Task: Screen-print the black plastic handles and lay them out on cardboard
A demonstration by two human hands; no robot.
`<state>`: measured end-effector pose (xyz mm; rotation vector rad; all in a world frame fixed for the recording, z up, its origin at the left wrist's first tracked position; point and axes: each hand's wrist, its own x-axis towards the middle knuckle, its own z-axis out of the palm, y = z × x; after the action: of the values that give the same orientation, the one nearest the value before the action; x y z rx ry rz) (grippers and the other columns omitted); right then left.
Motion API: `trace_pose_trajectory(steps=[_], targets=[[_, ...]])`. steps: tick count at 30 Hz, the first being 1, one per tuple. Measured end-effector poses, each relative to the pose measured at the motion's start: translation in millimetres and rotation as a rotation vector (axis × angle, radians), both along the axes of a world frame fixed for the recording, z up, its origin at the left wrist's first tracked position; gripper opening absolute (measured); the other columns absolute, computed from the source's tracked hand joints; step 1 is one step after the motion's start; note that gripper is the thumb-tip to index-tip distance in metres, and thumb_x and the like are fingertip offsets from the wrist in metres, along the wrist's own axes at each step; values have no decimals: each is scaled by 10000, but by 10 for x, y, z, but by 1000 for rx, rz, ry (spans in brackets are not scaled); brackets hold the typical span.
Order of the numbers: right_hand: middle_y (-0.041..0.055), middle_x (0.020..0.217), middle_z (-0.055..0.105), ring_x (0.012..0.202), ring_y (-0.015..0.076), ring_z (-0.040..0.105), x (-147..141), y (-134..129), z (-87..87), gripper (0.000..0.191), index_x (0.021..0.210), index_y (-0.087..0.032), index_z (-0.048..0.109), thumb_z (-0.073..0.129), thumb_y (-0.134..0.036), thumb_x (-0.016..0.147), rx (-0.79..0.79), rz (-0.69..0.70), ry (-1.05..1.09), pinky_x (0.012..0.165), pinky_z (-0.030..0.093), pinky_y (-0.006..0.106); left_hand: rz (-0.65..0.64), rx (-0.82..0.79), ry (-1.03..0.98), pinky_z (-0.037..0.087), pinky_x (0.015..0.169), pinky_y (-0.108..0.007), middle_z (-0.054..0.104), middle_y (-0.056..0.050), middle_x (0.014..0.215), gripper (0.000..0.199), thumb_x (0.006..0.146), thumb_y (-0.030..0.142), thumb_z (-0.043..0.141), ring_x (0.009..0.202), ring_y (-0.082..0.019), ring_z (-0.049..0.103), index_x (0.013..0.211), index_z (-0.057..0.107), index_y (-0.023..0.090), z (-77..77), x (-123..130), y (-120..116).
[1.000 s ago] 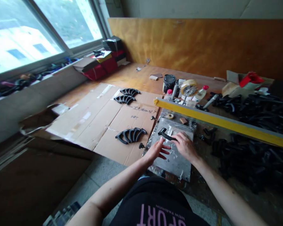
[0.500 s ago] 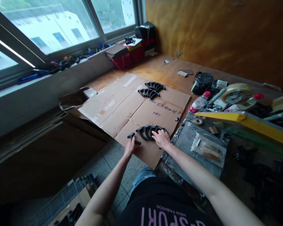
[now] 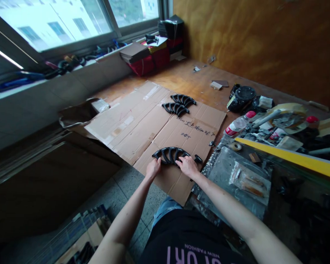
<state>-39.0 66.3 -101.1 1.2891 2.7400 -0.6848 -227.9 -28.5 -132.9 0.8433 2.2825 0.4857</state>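
A fan-shaped row of black curved T-shaped pieces [image 3: 169, 156] lies on the near part of a flattened cardboard sheet [image 3: 132, 137]. At the row's left end, my left hand [image 3: 153, 168] is closed around the leftmost black piece, which sits against its neighbour. My right hand [image 3: 188, 166] has its fingers bent over the lower ends of the pieces at the right side, and it hides part of them. One more black T-shaped piece [image 3: 198, 159] lies just beyond the right hand. Farther up the sheet lie two similar fanned rows [image 3: 175, 109].
On the right stand a plastic bottle with a red cap [image 3: 239, 124], a black tub [image 3: 241, 98], a tape roll [image 3: 291, 113] and a yellow-edged board [image 3: 286, 157]. A bag of brownish sticks [image 3: 250, 179] lies nearby. Red boxes [image 3: 145, 65] stand by the window.
My left hand has brought its black piece up against the left end of the row. My right hand has shifted slightly, uncovering a piece at the right. The view has tilted a little.
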Motion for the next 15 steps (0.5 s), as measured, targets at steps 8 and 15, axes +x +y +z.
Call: trace_pose_trajectory(steps=[8,15], targets=[[127,1304,612,1192,227,578,-98,-62,-57,459,1335,-142,549,527,-354,928,-298,-72,231,1032,419,338,-89,230,437,432,941,-399,635,-157,1173,413,909,454,439,1137,-282,563,1183,570,173,148,90,155],[87,1144,705,1071,220,655,-85,-49,-16,364,1267,-194,602,519,-297,929,-353,-192,252,952,476,324,-309,299,581,307,1088,-517,501,-162,1411,581,769,417,638,1354,-392,354,1292,585,170,-83,567,215]])
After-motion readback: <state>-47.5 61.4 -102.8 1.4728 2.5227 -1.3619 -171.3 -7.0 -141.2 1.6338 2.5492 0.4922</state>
